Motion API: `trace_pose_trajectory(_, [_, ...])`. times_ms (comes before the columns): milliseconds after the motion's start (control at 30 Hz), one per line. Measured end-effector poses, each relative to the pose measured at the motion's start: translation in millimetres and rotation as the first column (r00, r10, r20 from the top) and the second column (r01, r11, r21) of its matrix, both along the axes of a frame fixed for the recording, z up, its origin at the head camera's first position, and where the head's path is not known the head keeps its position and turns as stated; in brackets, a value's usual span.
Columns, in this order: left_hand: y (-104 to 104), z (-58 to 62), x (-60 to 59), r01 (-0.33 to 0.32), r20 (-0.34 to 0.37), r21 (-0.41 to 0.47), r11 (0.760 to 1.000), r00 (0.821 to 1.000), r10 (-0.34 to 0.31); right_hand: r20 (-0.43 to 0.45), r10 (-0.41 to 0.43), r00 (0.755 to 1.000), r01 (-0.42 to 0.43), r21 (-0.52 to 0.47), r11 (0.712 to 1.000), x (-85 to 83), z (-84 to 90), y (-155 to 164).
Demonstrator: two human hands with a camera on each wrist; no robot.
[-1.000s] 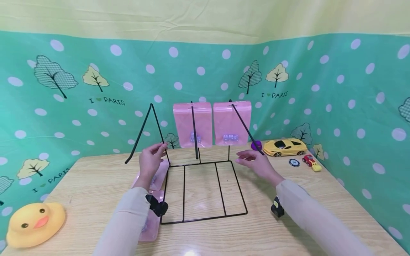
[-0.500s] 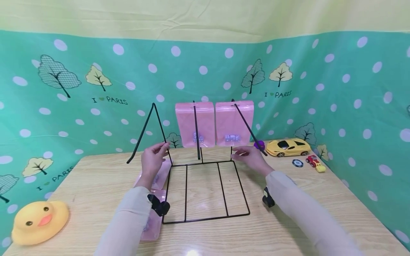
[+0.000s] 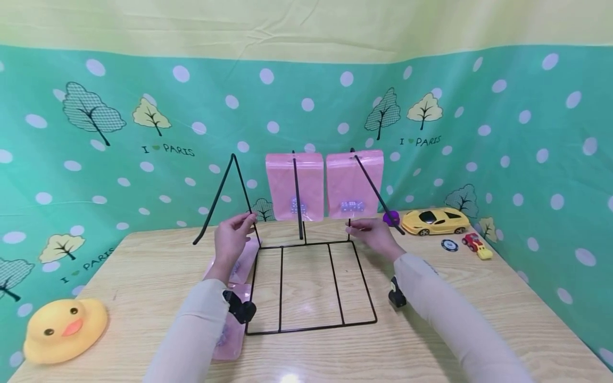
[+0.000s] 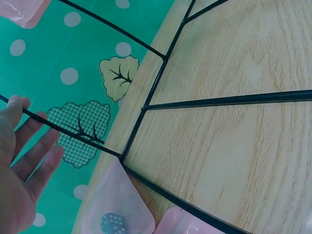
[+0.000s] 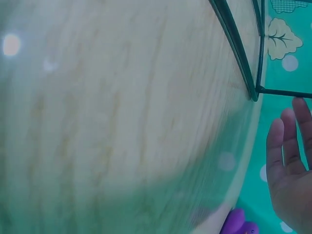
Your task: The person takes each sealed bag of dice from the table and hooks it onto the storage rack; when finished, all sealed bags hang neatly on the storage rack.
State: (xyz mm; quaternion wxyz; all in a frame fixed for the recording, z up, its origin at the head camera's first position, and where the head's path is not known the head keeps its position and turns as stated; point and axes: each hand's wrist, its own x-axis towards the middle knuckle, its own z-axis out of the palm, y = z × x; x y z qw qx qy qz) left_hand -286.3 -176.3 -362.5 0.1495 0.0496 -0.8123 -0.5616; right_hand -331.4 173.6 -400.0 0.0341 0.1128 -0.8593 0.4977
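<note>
right hand (image 3: 375, 234) has slid in from the right since a second ago and is now at the back right post of the wire rack (image 3: 306, 284); left hand (image 3: 232, 236) has hardly moved, and the head view has drifted a bit so everything sits slightly right of where it was.

rack sits mid table (image 3: 431, 330), flat base grid toward the person, three long pegs rising at the back. left peg (image 3: 245, 191) is bare and slopes up and away from the left hand, its long axis running from the base corner to the apex above. middle and right pegs each carry a pink bag (image 3: 294, 186), second pink bag (image 3: 355, 183) just beside it. spare bags (image 3: 230, 298) lie flat on the table under the left forearm, touching the rack's left edge. left hand is nearer to both the bare peg and the spare bags.

grip: left fingers (image 4: 36, 156) are straight and relaxed, fingertips touching the bare peg, nothing held. right fingers (image 5: 287, 146) also straight, just beside the right post, whether they touch it i cannot tell; holding nothing.

off to the side: yellow duck (image 3: 64, 330) front left, yellow toy car (image 3: 436, 219), small red car (image 3: 474, 243), poker chip (image 3: 449, 245) and a purple thing (image 3: 390, 217) back right.
</note>
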Motion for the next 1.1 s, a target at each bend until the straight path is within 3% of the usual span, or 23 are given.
trace_pose_trajectory(333, [1,0.8,2.4,0.012,0.003,-0.015,1.0,1.0,-0.012,0.092,-0.025,0.995,0.033,-0.085,0.996,-2.2,1.6,-1])
trace_pose_trajectory(767, [-9,1.9,8.1,0.039,0.014,-0.067,0.997,0.999,-0.038,0.109,-0.012,0.994,0.017,-0.045,0.999,0.5,2.7,-2])
trace_pose_trajectory(1100, [-36,7.5,25.7,0.086,0.127,-0.125,0.988,0.989,-0.07,0.132,-0.032,0.991,0.038,-0.042,0.998,-1.6,4.1,-4])
